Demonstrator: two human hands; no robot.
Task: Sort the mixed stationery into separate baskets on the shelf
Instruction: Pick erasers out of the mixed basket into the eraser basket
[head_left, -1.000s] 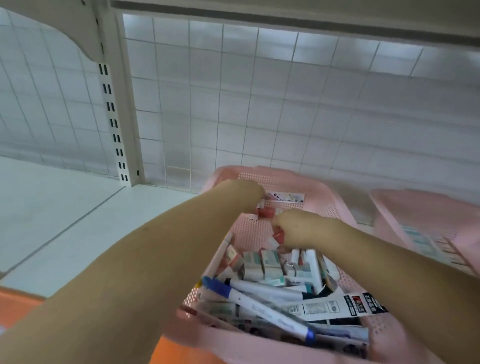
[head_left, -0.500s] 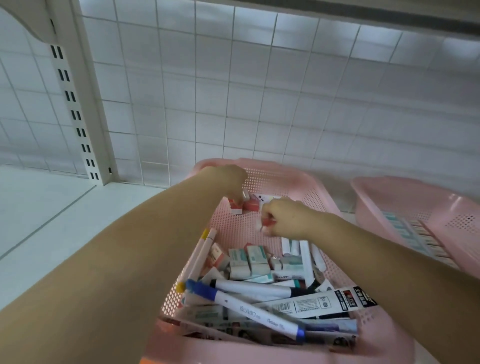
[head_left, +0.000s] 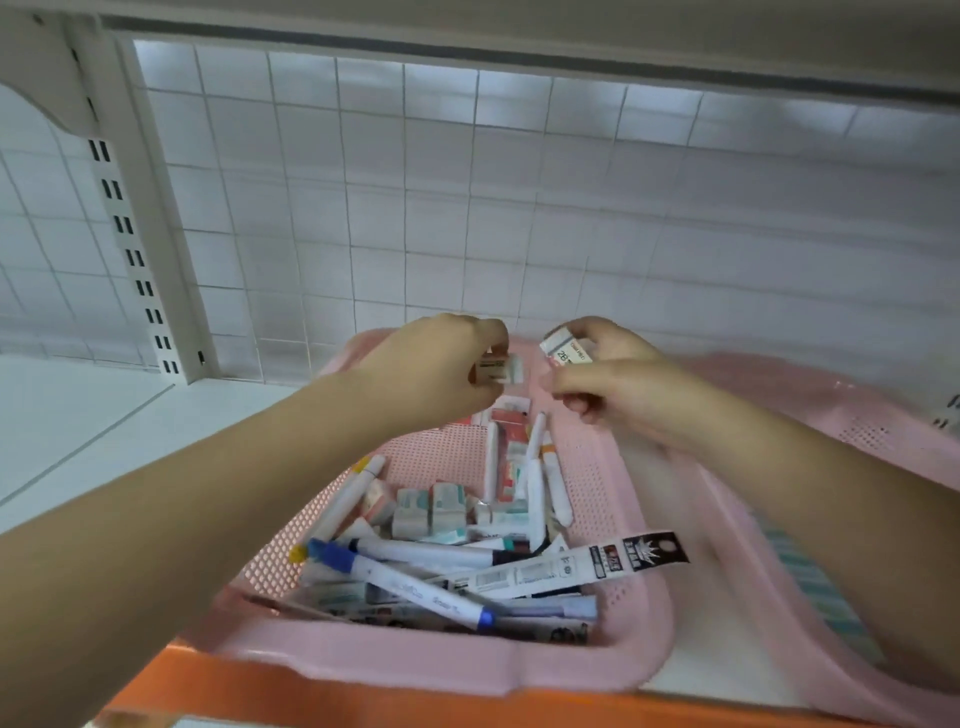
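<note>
- Mixed basket (head_left: 592, 467): my landmark, pink and perforated, standing on the white shelf (head_left: 104, 426) against the wire grid back panel (head_left: 467, 208).
- Left hand (head_left: 436, 364): above the mixed basket's far end, fingers curled down and pinching a small sleeved eraser (head_left: 498, 370). Its long axis runs roughly side to side.
- Right hand (head_left: 608, 379): above the mixed basket's far right corner, thumb and fingertips pinching a second eraser (head_left: 563, 351) marked "2B". Its long axis also lies side to side, tilted slightly down to the right. The lower fingers are curled under, and I cannot tell whether they hold anything more.
- The two erasers are near one another but apart, and both are clear of the contents below.
- Inside the mixed basket: more boxed erasers (head_left: 431, 509) at the middle, white pens along the right wall, and at the near end a blue-capped marker (head_left: 410, 587) and a black-headed refill pack (head_left: 597, 564).
- Second basket (head_left: 883, 431): just beside the mixed basket on its right. Its contents are blurred.
- Governing relation, as I judge it: if the erasers go to the second basket, it lies to the right of both hands. The right hand is nearer, and the left must cross over the mixed basket's right wall.
</note>
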